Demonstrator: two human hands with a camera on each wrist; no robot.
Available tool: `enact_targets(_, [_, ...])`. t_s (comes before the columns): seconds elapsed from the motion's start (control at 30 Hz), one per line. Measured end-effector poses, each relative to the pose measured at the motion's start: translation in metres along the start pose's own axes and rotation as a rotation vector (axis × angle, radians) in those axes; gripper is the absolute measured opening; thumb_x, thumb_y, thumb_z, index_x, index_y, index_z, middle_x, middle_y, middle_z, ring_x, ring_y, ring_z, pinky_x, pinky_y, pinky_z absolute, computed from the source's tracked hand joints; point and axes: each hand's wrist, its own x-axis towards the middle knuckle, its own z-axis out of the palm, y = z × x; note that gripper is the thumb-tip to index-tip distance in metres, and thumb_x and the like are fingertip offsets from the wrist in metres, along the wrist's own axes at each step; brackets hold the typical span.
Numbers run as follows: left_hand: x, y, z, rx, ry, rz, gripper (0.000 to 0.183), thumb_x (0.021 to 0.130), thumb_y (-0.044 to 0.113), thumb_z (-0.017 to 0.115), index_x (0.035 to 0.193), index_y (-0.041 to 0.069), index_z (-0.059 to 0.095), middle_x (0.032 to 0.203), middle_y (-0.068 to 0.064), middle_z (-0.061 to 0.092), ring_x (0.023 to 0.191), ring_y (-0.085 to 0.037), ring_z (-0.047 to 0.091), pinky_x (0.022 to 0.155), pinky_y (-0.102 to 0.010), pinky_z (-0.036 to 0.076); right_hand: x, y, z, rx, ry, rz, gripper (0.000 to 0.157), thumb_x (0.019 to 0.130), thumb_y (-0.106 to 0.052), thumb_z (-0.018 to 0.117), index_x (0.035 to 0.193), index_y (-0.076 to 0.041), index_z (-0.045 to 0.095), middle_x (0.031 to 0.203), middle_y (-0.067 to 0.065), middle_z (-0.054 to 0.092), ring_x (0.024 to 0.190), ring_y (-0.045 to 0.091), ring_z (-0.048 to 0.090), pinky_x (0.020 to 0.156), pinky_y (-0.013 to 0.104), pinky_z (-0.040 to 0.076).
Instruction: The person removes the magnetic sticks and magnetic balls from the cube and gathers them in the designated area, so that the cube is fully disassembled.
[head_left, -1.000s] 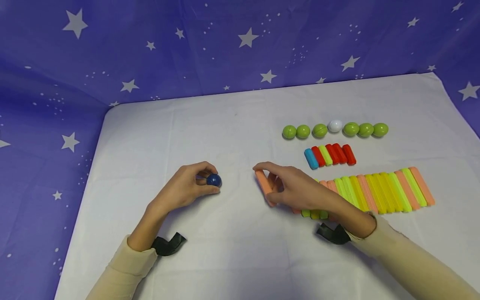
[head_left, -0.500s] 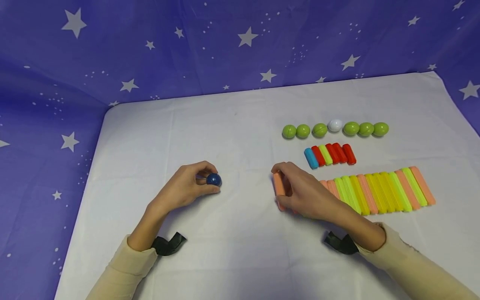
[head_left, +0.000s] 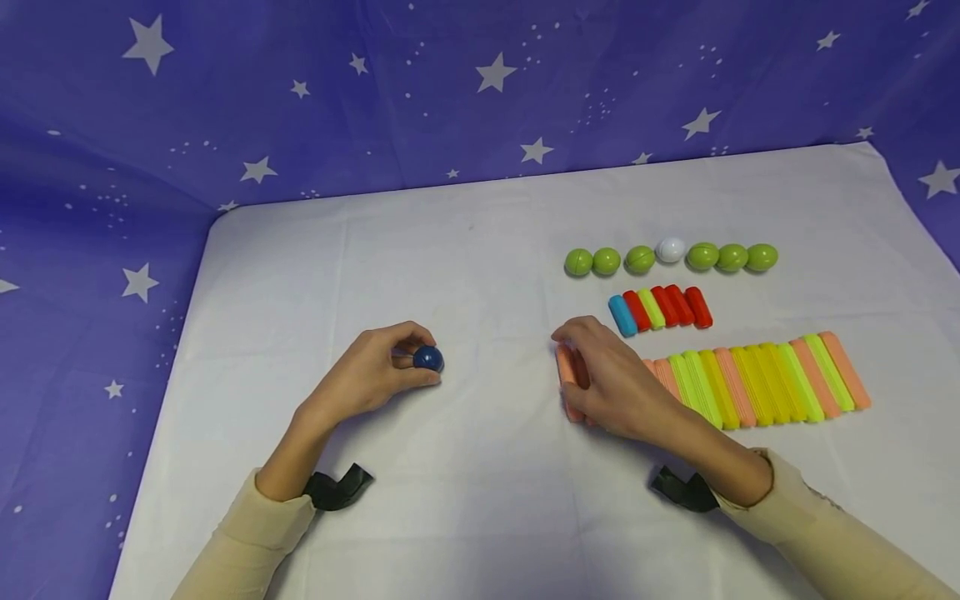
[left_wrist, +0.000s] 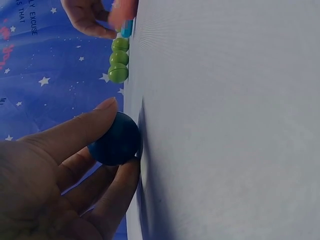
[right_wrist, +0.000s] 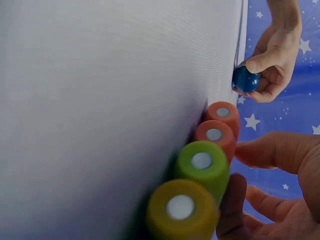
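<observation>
My left hand [head_left: 367, 371] pinches a dark blue ball [head_left: 428, 359] between thumb and fingers, low over the white tablecloth; the left wrist view shows the ball [left_wrist: 116, 140] in its fingertips. On the other side, my right hand [head_left: 618, 383] is at the left end of a long row of ribbed sticks [head_left: 765, 385] in salmon, yellow and lime. A salmon stick [head_left: 566, 367] lies at that end, partly hidden by the hand. In the right wrist view the thumb is right at the salmon sticks [right_wrist: 223, 120], with the fingers spread around nothing.
Behind the long row lie several short rods [head_left: 678, 307] in blue, red and lime. Further back is a line of green egg-shaped pieces [head_left: 702, 257] with one white piece [head_left: 671, 249] among them. A blue star-patterned cloth [head_left: 420, 92] hangs behind the table.
My right hand has moved right with the salmon stick, set it at the row's left end and loosened its fingers from it. The left hand has stayed still with the blue ball.
</observation>
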Motion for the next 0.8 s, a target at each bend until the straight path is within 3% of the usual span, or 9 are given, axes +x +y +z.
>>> enact_targets(0.13, [0.000,0.001,0.000,-0.004,0.001,0.000,0.033,0.081,0.018,0.084,0.109,0.012,0.068,0.100,-0.003,0.067,0.096,-0.020,0.065,0.086,-0.041,0.052,-0.001,0.003,-0.001,-0.002,0.002,-0.018,0.051,0.078,-0.004,0.072,0.127,-0.004,0.058,0.124,0.006,0.054,0.101,0.019,0.050,0.091,0.041,0.048])
enact_targets(0.53, [0.007,0.006,0.004,0.016,0.018,0.002,0.038,0.081,0.018,0.083,0.115,0.009,0.067,0.105,-0.005,0.067,0.098,-0.021,0.063,0.087,-0.040,0.051,-0.004,0.006,-0.001,0.015,-0.033,-0.067,0.045,0.081,-0.003,0.066,0.126,-0.009,0.063,0.126,0.004,0.053,0.112,0.021,0.049,0.093,0.043,0.047])
enact_targets(0.67, [0.030,0.018,0.012,0.020,0.058,0.017,0.045,0.084,0.018,0.081,0.123,0.003,0.064,0.114,-0.008,0.066,0.102,-0.023,0.063,0.089,-0.039,0.051,-0.005,0.007,-0.001,0.018,-0.017,-0.065,0.044,0.083,-0.005,0.067,0.126,-0.009,0.063,0.126,0.004,0.053,0.111,0.021,0.050,0.091,0.042,0.048])
enact_targets(0.8, [0.068,0.035,0.020,0.014,0.116,0.053,0.043,0.086,0.019,0.079,0.122,0.002,0.066,0.118,-0.010,0.062,0.104,-0.024,0.063,0.089,-0.036,0.051,-0.008,0.007,-0.003,0.026,0.026,-0.057,0.042,0.083,-0.008,0.072,0.124,-0.009,0.065,0.125,0.003,0.055,0.110,0.020,0.051,0.088,0.042,0.049])
